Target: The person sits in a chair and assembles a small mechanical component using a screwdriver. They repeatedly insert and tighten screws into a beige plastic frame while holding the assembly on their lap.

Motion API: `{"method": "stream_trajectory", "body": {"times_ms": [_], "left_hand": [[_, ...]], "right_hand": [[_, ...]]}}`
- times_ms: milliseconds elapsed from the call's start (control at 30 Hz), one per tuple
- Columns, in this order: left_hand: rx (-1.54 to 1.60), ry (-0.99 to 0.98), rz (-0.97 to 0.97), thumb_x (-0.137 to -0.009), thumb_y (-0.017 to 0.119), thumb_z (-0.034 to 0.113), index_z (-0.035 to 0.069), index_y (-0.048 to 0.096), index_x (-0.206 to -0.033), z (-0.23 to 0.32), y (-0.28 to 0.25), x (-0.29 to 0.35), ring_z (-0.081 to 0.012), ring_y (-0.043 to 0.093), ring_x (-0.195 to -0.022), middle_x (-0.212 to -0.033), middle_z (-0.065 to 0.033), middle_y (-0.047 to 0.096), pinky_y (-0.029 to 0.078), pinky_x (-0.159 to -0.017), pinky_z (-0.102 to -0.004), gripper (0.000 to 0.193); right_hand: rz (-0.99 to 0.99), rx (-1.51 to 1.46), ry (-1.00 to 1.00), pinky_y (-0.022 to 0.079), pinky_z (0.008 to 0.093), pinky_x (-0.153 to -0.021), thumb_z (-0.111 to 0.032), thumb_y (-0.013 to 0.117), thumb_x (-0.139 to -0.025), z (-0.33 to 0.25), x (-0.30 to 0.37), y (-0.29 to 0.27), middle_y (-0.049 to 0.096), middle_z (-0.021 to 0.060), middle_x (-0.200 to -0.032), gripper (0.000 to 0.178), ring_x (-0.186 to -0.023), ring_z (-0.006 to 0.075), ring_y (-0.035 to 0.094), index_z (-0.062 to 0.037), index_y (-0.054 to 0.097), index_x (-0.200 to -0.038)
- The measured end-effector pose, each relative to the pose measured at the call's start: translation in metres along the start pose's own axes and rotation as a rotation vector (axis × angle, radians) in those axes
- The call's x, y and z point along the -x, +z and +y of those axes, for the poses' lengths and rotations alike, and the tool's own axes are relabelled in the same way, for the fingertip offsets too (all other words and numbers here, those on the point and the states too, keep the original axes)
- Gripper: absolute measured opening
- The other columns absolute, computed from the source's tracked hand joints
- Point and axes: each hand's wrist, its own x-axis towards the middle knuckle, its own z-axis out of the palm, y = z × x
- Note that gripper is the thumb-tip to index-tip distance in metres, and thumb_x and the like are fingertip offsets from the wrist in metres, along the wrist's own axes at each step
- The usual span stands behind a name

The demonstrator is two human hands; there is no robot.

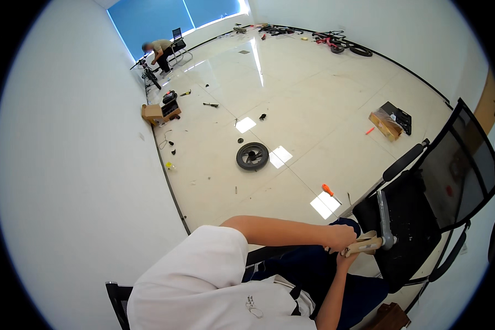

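Note:
My left hand [342, 236] is closed at the near end of a beige, paper-like piece [367, 245], and my right hand [346, 260] grips it from just below. That piece meets a grey tube-shaped part [384, 214] with a rounded end, lying over the seat of a black mesh chair [410, 225]. What the beige piece is cannot be made out, and my fingers are partly hidden. Beyond the hands, an orange-handled screwdriver [328, 190] lies on the floor.
A small black wheel [252, 156] lies mid-floor. Cardboard boxes [153, 113] stand by the left wall; another box [386, 125] and a black tool case [397, 116] are at right. Bicycle parts [335, 43] line the far wall. A person [160, 48] bends over a bicycle [149, 74] far left.

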Motion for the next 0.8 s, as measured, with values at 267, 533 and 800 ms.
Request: {"method": "stream_trajectory", "body": {"times_ms": [267, 533, 800], "left_hand": [[0.349, -0.072, 0.211, -0.084, 0.054, 0.006, -0.005, 0.064, -0.111, -0.004, 0.026, 0.039, -0.0421, 0.065, -0.078, -0.081, -0.0262, 0.065, 0.05, -0.071, -0.048, 0.031], [0.921, -0.135, 0.209, -0.086, 0.047, 0.007, -0.007, 0.063, -0.092, 0.001, 0.064, 0.035, -0.0233, 0.071, -0.066, -0.075, -0.0159, 0.069, 0.058, -0.063, -0.0335, 0.022], [0.358, 0.096, 0.595, -0.084, 0.063, 0.0, 0.003, 0.069, -0.113, -0.043, 0.026, 0.022, -0.0316, 0.067, -0.085, -0.1, -0.0173, 0.067, 0.054, -0.077, -0.0387, 0.03]], "right_hand": [[0.002, 0.079, -0.23, 0.051, 0.0321, -0.087, -0.008, 0.059, -0.097, -0.06, -0.004, 0.022, 0.069, 0.0131, -0.106, 0.024, -0.096, 0.0188, 0.065, 0.0034, 0.067, -0.116], [0.074, 0.078, 0.139, 0.051, 0.0303, -0.084, -0.011, 0.064, -0.095, -0.077, -0.007, 0.02, 0.071, 0.01, -0.101, 0.018, -0.09, 0.0182, 0.065, -0.0041, 0.073, -0.109], [0.025, 0.109, 0.099, 0.054, 0.0306, -0.073, -0.025, 0.061, -0.1, -0.081, -0.006, 0.031, 0.072, 0.0087, -0.102, 0.026, -0.089, 0.0179, 0.068, -0.0046, 0.07, -0.112]]}}
